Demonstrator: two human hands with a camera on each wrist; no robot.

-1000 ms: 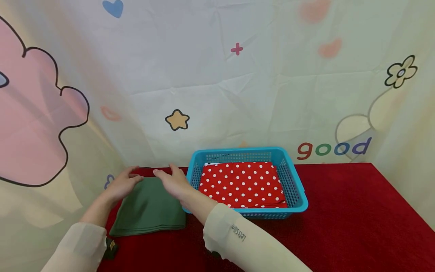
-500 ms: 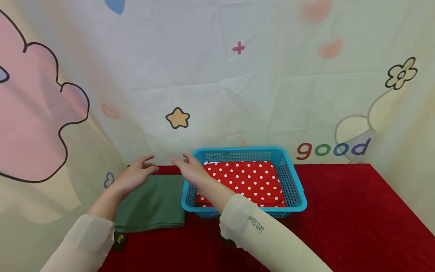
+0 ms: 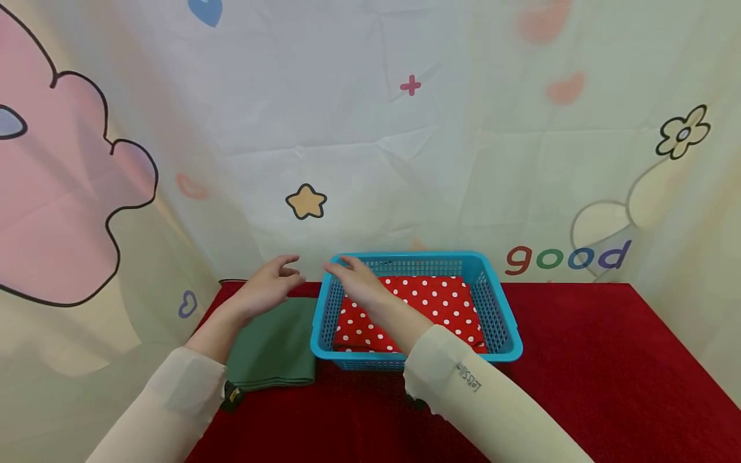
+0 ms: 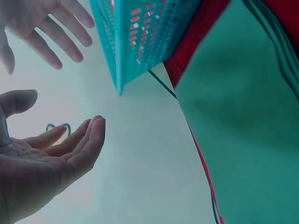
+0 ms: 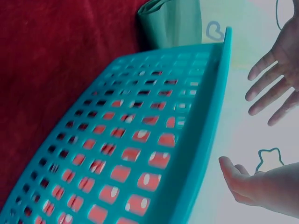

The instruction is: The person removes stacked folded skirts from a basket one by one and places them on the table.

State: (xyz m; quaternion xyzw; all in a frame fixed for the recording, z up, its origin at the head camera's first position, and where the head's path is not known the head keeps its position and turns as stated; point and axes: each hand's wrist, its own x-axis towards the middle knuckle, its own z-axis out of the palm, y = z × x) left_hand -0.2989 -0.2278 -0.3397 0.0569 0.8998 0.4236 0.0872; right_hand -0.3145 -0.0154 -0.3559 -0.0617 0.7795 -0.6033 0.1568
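Observation:
My left hand [image 3: 269, 288] hovers over the far part of a folded green cloth [image 3: 278, 350], fingers loosely bent and nothing between them. To its right, my right hand [image 3: 361, 283] hangs above the left side of a blue plastic basket [image 3: 507, 315], also holding nothing. Inside the basket lies a folded red cloth with white dots [image 3: 428, 308], partly covered by my right hand and forearm. The left wrist view shows both hands apart from each other, clear of the green cloth [image 4: 243, 93]. In the right wrist view the basket's slotted wall [image 5: 117, 140] stands close by.
Dark red fabric [image 3: 579, 360] covers the table, with the basket at its back edge. Behind hangs a pale printed curtain [image 3: 370, 161]. A small dark object [image 3: 233, 395] shows beside the left cuff.
Both hands have moved right and slightly up, away from over the green cloth, the right one now over the basket. The green cloth and basket have stayed in place.

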